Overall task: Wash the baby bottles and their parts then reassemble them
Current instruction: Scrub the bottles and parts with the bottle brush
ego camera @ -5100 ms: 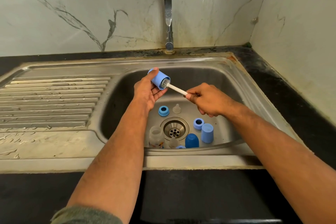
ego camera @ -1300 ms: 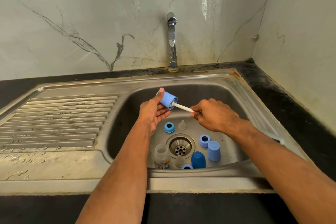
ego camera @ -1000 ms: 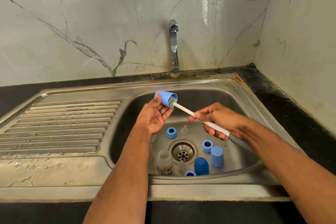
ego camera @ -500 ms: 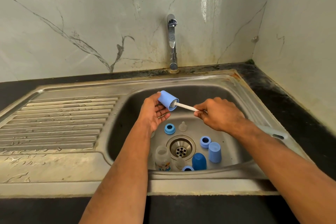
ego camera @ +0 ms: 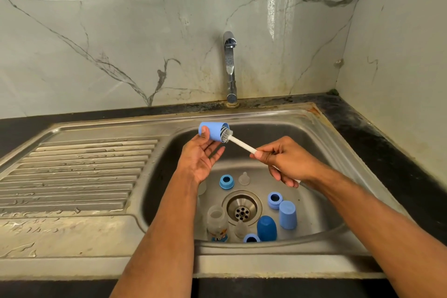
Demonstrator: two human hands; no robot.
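Scrubbing: head view, you hold a light-blue cap over the sink, brush bristles at its mouth.
Left hand: thumb and fingertips pinch the cap, other fingers loose.
Right hand: fingers curled round the brush handle.
Basin: bottle, two teats, three rings, dark cap, second light cap, all apart round the drain.
Tap: no water running.
Progress: early, you judge; nothing is reassembled, the other parts look unwashed.
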